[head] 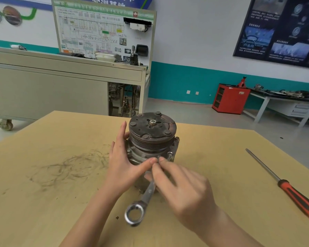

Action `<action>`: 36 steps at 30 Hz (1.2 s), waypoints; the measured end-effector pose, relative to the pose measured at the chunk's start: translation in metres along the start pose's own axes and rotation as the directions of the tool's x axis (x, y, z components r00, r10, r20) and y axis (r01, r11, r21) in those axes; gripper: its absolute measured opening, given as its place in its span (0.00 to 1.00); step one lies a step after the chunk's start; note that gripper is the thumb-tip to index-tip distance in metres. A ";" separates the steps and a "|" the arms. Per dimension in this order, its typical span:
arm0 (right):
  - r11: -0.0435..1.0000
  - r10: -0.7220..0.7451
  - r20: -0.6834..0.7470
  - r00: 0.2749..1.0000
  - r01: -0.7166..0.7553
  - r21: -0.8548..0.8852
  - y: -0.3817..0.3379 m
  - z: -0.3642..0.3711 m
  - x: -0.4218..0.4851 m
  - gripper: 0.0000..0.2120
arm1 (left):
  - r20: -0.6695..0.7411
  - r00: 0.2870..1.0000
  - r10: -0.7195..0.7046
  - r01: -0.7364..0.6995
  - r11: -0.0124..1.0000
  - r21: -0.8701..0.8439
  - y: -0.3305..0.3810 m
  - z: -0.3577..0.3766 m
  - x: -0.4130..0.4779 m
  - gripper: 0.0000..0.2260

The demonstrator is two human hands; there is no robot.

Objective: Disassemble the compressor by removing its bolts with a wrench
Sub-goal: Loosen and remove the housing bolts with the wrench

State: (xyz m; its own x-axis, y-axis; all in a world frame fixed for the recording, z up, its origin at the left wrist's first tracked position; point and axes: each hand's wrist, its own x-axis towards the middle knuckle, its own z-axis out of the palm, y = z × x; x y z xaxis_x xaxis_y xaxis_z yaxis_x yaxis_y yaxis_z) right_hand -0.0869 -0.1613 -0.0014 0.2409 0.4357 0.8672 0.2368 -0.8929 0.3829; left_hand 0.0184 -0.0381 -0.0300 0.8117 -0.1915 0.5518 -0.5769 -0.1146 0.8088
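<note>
A grey, grimy cast-metal compressor (152,138) with a rusty brown grooved pulley on top is seen standing upright at the centre of the frame, on a pale yellow wooden table (61,175). Its long axis runs vertically, with the pulley face turned up.

The left hand (121,164) is laid against the left side of the housing, fingers straight and pointing up, while the thumb is stretched across the front. The right hand (182,189) is placed just below and to the right of it, its fingers curled over the upper shank of a silver steel ring wrench (141,200). The wrench slants from the front of the housing down towards the lower centre of the frame, where its free ring end lies. Whether its upper end is seated on a fastener cannot be told, since it is hidden by blurred fingertips.

A partly raised steel bolt (170,155) is seen at the front right corner of the housing, just beside the right fingertips; a seated flanged bolt (128,151) is seen at the front left. The raised bolt is judged the likelier next target, being nearer the right hand.

An orange-and-black-handled screwdriver (292,191) lies well apart, at the right edge.
</note>
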 end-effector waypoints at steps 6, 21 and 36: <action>0.997 -0.017 0.027 0.999 0.019 -0.072 -0.013 0.006 -0.004 0.12 | 0.004 1.000 0.005 -0.005 1.000 0.008 0.001 0.000 0.000 0.48; -0.462 0.107 0.864 0.492 -0.745 0.481 0.137 0.053 -0.004 0.10 | 0.020 1.000 -0.002 0.002 1.000 0.030 0.004 -0.001 0.001 0.45; 0.859 0.349 -0.029 0.937 -0.307 0.410 0.071 -0.012 0.014 0.15 | -0.005 1.000 -0.003 0.003 1.000 0.013 -0.001 0.000 0.000 0.48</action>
State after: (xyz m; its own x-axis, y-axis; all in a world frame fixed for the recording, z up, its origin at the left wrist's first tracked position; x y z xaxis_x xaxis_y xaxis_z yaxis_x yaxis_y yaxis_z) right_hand -0.0780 -0.2201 0.0416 0.2813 0.0935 0.9551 0.5148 -0.8546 -0.0680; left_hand 0.0188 -0.0382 -0.0304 0.8136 -0.1865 0.5507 -0.5759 -0.1282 0.8074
